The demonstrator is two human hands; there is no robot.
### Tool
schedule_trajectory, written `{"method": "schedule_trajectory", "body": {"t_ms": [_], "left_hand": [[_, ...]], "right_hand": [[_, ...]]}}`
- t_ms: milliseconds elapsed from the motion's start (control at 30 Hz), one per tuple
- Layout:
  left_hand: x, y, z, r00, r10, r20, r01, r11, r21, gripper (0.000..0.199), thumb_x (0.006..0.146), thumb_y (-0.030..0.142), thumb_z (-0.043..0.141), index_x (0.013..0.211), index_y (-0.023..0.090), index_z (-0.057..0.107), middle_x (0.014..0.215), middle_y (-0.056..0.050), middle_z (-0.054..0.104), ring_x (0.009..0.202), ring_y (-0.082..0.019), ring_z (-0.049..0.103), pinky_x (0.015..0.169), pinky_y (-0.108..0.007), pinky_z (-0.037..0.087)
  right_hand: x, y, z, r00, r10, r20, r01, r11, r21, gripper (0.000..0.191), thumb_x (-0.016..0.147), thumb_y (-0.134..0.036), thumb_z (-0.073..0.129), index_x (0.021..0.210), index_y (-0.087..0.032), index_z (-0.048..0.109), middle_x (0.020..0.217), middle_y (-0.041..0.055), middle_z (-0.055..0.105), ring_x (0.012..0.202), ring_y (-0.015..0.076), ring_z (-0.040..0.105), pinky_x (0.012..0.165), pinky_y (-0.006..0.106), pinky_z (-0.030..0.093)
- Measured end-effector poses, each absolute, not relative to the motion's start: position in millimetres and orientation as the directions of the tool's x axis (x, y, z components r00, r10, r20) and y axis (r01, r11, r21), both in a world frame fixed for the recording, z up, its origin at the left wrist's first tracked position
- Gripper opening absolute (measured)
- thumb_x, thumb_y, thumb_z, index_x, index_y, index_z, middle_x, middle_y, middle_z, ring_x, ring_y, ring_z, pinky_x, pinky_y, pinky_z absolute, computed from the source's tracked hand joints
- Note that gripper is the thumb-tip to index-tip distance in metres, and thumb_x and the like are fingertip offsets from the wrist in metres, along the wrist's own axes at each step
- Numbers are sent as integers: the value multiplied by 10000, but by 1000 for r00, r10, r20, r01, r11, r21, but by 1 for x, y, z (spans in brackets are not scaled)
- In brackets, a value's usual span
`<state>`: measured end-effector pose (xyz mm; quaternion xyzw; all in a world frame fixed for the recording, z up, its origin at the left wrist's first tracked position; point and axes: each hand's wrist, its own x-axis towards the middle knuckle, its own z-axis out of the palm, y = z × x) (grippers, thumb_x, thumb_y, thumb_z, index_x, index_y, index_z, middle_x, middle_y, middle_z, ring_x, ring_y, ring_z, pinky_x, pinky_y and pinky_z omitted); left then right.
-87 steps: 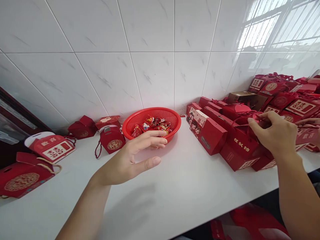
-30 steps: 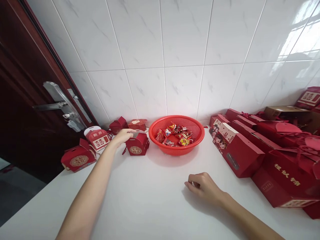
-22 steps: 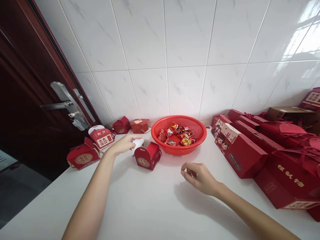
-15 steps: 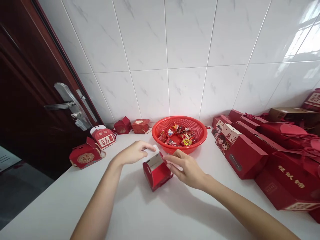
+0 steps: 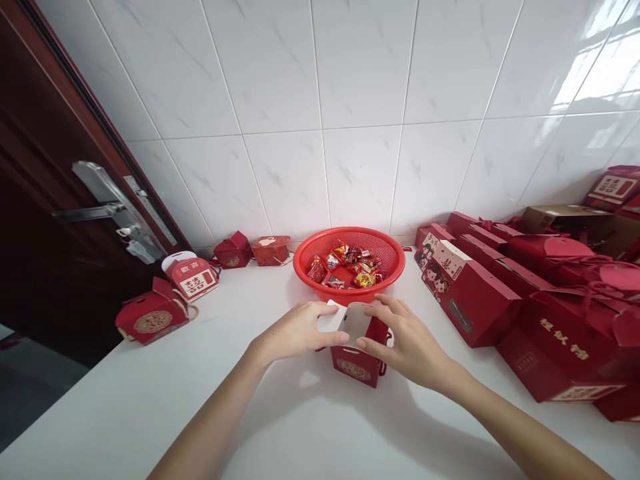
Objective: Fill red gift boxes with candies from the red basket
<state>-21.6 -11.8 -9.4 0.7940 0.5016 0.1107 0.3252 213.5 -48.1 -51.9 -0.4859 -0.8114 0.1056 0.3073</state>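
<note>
Small red box (image 5: 356,368), printed with a round gold emblem on the near face, held at its open top between two bare hands. Left hand (image 5: 296,330): thumb and fingers slightly parted, on the flaps at the left of the opening. Right hand (image 5: 413,345): thumb on the near flap, fingers curled over the right edge, a narrow gap between them. White flap (image 5: 331,317) stands out beside the left fingers; the pale lining shows, the bottom of the box is hidden. Dark red cord (image 5: 384,367) hangs at its right side. Just beyond the grip: round red plastic basket (image 5: 299,263) with perforated walls, holding wrapped sweets (image 5: 367,279) in red, gold and mixed wrappers, its red floor showing among them. Farther left of the grip: box with white label (image 5: 193,277), box with rope handle (image 5: 153,321), and, nearer the wall, two more small red boxes (image 5: 233,252). Right of the grip, well apart: box with cartoon figures (image 5: 465,297), beside it larger box with gold characters (image 5: 565,343); behind these, brown carton (image 5: 565,212), contents too dark to tell.
</note>
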Motion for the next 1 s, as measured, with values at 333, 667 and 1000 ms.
{"method": "schedule_trajectory", "body": {"t_ms": [333, 667, 1000], "left_hand": [[-8, -37, -3, 677, 735, 43, 668, -638, 382, 516, 872, 492, 669, 1332, 261, 621, 1655, -114, 250, 1477, -366, 327, 1098, -481, 443], [3, -35, -7, 796, 604, 38, 574, -774, 267, 312, 913, 131, 519, 1132, 232, 716, 1201, -70, 710, 1027, -260, 696, 868, -346, 543], [0, -41, -15, 661, 749, -38, 691, -588, 421, 614, 951, 638, 465, 1402, 230, 548, 1588, -131, 367, 1356, -354, 502, 1009, -426, 520]], "right_hand": [[252, -57, -63, -300, 911, 282, 590, 409, -696, 310, 899, -320, 599, 1203, -260, 578, 1251, 97, 643, 1063, 245, 658, 863, 402, 556], [252, -56, -73, -353, 909, 222, 565, 396, -724, 337, 894, -354, 656, 1218, -272, 617, 1306, 95, 632, 1226, 275, 610, 979, 415, 525], [240, -41, -83, -270, 873, 407, 731, 461, -503, 257, 946, -390, 593, 1154, -239, 575, 1278, 124, 635, 1037, 286, 674, 874, 458, 548]]}}
